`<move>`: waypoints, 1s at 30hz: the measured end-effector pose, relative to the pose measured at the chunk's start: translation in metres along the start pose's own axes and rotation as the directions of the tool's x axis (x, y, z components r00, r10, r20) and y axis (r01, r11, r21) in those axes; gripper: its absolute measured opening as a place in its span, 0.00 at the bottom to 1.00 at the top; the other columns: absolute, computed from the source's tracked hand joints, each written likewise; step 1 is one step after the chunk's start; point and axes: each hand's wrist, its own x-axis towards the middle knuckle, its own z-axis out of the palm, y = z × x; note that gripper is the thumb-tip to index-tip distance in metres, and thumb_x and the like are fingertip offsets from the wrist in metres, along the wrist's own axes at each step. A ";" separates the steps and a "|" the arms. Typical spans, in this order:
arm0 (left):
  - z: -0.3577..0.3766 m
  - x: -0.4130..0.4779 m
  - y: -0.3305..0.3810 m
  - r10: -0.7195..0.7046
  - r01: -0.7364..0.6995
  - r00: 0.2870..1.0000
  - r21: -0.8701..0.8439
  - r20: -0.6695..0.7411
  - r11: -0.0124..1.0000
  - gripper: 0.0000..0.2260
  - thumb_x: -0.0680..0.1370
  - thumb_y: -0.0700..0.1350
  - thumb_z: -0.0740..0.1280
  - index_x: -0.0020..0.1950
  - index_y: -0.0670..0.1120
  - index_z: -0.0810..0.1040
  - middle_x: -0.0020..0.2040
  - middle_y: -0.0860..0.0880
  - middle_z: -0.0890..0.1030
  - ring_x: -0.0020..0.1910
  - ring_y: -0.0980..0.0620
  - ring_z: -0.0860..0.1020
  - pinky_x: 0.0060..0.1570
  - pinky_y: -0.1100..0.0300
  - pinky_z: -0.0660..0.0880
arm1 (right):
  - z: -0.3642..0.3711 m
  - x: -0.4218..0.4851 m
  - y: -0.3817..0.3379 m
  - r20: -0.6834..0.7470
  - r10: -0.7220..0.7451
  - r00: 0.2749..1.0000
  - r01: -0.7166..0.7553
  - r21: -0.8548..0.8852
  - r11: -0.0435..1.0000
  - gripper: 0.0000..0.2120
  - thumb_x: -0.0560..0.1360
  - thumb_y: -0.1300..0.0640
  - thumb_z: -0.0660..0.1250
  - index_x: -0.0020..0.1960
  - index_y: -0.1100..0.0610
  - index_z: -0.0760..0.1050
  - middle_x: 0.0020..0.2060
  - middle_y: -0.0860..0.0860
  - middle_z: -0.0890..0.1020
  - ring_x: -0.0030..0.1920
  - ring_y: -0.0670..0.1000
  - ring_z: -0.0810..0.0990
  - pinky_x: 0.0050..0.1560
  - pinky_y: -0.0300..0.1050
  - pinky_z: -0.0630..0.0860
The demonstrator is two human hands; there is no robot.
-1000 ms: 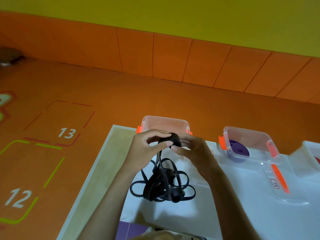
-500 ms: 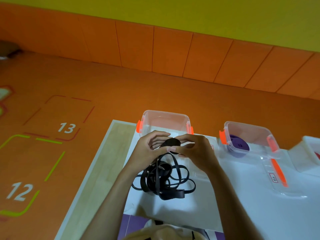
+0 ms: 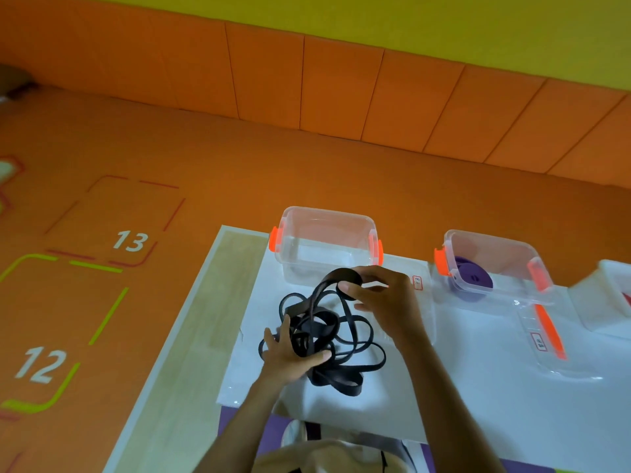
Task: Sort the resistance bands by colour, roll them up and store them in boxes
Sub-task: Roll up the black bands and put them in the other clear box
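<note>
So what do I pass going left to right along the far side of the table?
An empty clear box → small red-edged label → second box holding a rolled purple band → white container at the right edge.

Bright even light, soft (wide-angle) edges
</note>
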 end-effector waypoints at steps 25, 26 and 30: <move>-0.041 0.011 0.042 0.484 -0.548 0.832 -0.256 -0.272 0.796 0.17 0.83 0.41 0.71 0.69 0.56 0.76 0.64 0.62 0.80 0.63 0.59 0.79 0.61 0.66 0.76 | 0.007 0.007 -0.045 -0.005 -0.167 0.986 0.159 0.329 0.931 0.13 0.72 0.53 0.80 0.56 0.53 0.86 0.49 0.54 0.89 0.48 0.57 0.89 0.51 0.56 0.86; -0.046 0.008 0.051 0.512 -0.574 0.812 -0.218 -0.280 0.790 0.12 0.83 0.43 0.70 0.64 0.57 0.81 0.59 0.61 0.84 0.60 0.58 0.82 0.59 0.63 0.77 | 0.004 0.007 -0.053 -0.022 -0.192 0.981 0.187 0.367 0.911 0.14 0.72 0.53 0.79 0.56 0.55 0.86 0.50 0.55 0.89 0.49 0.59 0.89 0.51 0.56 0.86; -0.061 -0.007 0.092 0.556 -0.645 0.753 -0.228 -0.352 0.729 0.09 0.84 0.42 0.69 0.55 0.55 0.85 0.51 0.58 0.88 0.53 0.55 0.85 0.60 0.53 0.81 | -0.012 0.012 -0.079 -0.071 -0.208 0.976 0.214 0.512 0.832 0.11 0.74 0.56 0.77 0.56 0.53 0.86 0.53 0.59 0.88 0.53 0.62 0.88 0.50 0.51 0.86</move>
